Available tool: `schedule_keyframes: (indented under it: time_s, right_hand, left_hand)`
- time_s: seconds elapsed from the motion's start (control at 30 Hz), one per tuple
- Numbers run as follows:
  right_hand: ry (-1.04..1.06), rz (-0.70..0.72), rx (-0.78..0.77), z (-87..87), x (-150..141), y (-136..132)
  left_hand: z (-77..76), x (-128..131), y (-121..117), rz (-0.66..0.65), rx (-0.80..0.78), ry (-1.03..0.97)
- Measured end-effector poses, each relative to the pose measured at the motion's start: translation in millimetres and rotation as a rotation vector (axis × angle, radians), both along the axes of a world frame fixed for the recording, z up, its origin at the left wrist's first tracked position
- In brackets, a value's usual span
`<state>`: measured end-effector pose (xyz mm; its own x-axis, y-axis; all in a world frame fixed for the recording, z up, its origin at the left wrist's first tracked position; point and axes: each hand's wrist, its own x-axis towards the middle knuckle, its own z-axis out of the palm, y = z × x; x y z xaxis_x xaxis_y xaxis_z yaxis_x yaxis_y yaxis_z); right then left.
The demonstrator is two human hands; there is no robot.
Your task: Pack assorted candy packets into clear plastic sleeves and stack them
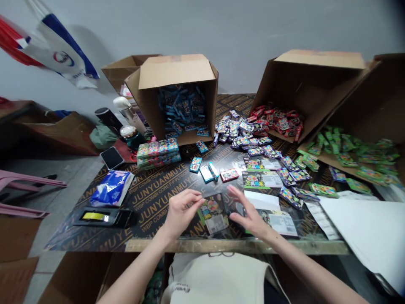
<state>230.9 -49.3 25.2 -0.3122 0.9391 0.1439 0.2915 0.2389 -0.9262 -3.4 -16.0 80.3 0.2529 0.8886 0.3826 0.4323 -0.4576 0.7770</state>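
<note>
My left hand is closed in a pinch, its fingertips at the upper left edge of a dark, colourfully printed plastic bag. Whether the fingers grip the bag or something small is hidden. My right hand is open, thumb and fingers apart, just right of the bag. Beyond the hands lie a red-edged small box, a blue small box and a pair of blue boxes. More printed bags lie in a row behind my right hand, and another lies partly behind it.
Cardboard cartons hold blue packs, red packs and green packs. Purple packs are heaped between them. On the left are stacked boxes, a phone, a blue tissue pack and a tape dispenser. White paper covers the right.
</note>
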Motion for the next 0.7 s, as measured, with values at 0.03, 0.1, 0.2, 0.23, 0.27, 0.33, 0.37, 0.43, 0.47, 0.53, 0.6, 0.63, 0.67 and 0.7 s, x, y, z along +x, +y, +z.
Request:
schedule_keyframes:
  time_s: [0.03, 0.1, 0.2, 0.23, 0.27, 0.33, 0.37, 0.43, 0.47, 0.53, 0.6, 0.63, 0.67, 0.7]
  right_hand:
    - [-0.024, 0.026, -0.073, -8.7, -3, 0]
    - [-0.089, 0.082, -0.131, -19.8, -12, 8]
    - [-0.264, 0.004, 0.105, -15.8, -27, 45]
    - [-0.364, -0.031, 0.226, -11.2, -33, 63]
    - [-0.485, -0.029, 0.327, -6.7, -40, 82]
    - [-0.726, 0.062, 0.442, -0.8, -52, 121]
    - [-0.836, 0.137, 0.464, -0.2, -58, 138]
    - [-0.998, 0.287, 0.469, -2.2, -69, 163]
    - [-1.042, 0.343, 0.463, -3.7, -73, 171]
    - [-1.022, 0.384, 0.448, -4.3, -80, 176]
    - [-0.807, 0.351, 0.404, -0.6, -84, 166]
    - [-0.628, 0.331, 0.362, 2.5, -84, 156]
    - [-0.425, 0.319, 0.305, 5.9, -82, 144]
    - [-0.227, 0.314, 0.238, 9.1, -80, 130]
  left_hand:
    - [-5.1, -7, 3, 0.068, -0.045, -0.041]
    - [-19.0, -24, 9, 0.229, -0.138, -0.155]
    - [-44.0, -55, 11, 0.546, -0.192, -0.312]
    - [-51.3, -64, 9, 0.643, -0.198, -0.292]
    - [-57.5, -73, 7, 0.721, -0.207, -0.217]
    - [-65.6, -85, 0, 0.795, -0.213, 0.056]
    - [-67.6, -87, -3, 0.796, -0.200, 0.192]
    - [-68.6, -85, -8, 0.748, -0.167, 0.303]
    - [-68.0, -81, -10, 0.700, -0.183, 0.254]
    - [-65.6, -67, -10, 0.571, -0.337, 0.006]
    - [-61.7, -49, -7, 0.457, -0.594, -0.345]
    - [-59.4, -39, -5, 0.405, -0.733, -0.526]
    - [-56.9, -30, -3, 0.344, -0.868, -0.695]
    - [-54.5, -20, 0, 0.267, -0.991, -0.843]
